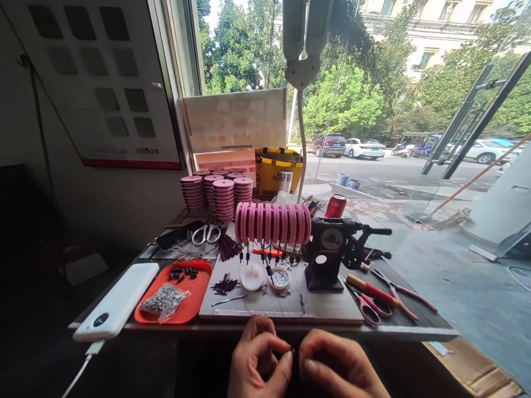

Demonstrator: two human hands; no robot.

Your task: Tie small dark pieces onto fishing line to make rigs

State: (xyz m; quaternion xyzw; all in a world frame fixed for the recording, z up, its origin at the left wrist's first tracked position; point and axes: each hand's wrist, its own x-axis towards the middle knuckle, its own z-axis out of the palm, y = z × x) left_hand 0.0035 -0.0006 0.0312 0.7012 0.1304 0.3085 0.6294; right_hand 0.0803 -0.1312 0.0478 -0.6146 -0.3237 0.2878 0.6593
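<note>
Demanding precision, seemingly, a tiny dark piece (292, 351) is pinched in the left hand (258, 360), the right hand (341, 364) loosely curled, contents unclear.

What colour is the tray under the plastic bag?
The tray is orange-red; see the head view.

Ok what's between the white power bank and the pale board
The orange tray, holding a clear bag and small black pieces, in the head view.
</note>
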